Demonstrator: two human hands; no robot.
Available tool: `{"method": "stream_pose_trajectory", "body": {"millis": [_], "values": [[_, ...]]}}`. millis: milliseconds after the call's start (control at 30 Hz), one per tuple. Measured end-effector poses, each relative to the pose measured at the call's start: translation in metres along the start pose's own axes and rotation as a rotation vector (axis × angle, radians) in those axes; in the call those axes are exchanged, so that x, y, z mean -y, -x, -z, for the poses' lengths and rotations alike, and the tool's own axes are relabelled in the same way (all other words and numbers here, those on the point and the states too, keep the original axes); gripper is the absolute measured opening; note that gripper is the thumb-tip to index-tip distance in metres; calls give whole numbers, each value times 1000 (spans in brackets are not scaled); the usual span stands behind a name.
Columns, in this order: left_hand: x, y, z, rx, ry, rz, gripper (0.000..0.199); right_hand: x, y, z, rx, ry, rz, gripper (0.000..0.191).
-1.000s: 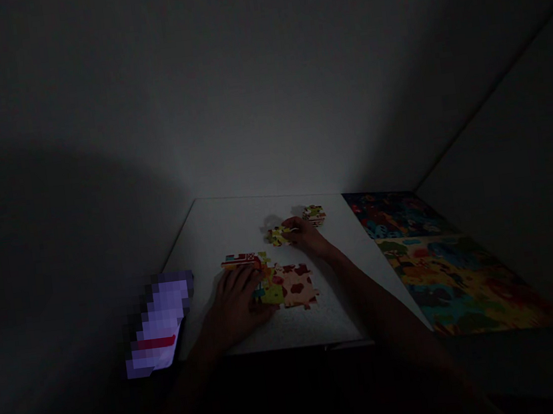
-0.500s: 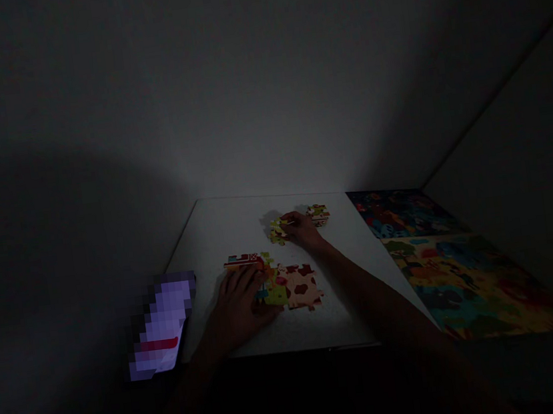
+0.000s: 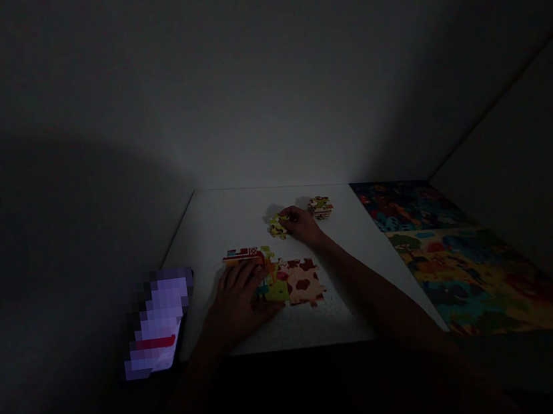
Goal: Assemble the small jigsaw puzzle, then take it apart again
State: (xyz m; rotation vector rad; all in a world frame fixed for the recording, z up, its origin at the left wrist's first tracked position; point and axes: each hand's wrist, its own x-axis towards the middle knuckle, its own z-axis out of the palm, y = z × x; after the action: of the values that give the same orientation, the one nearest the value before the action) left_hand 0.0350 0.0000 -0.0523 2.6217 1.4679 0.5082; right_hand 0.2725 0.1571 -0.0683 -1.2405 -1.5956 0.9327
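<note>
We have our left grip (image 3: 240,299) spread wide and flat on the white counter (image 3: 200,243), fingers splayed, with its fingertips (image 3: 257,276) resting at the left edge of a joined block of jigsaw pieces (image 3: 290,282). That block lies directly to the right of the grip, touching it, and shows cream pieces with dark red blotches alongside green and yellow ones. A red-and-orange strip of jigsaw pieces (image 3: 242,256) sits just beyond the grip, at the far left of the block.

Farther out, our right grip (image 3: 301,225) is curled narrow, its fingertips (image 3: 282,217) down on a small yellow-green cluster of jigsaw pieces (image 3: 277,227). In this dim light we cannot tell whether it is holding them. Just beside it on the right lies a small patterned cluster of pieces (image 3: 320,207).

A large, colourful picture board (image 3: 470,270) lies flat to the right of the counter. At the near left, a bright flat object (image 3: 162,322) is too blurred to name.
</note>
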Motion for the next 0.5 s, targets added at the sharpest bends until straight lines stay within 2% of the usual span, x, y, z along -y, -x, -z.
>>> {"method": "stream_pose_trajectory", "body": {"millis": [500], "values": [[2, 0, -3, 2, 30, 6, 69, -2, 2, 1, -4, 129, 56, 25]]}}
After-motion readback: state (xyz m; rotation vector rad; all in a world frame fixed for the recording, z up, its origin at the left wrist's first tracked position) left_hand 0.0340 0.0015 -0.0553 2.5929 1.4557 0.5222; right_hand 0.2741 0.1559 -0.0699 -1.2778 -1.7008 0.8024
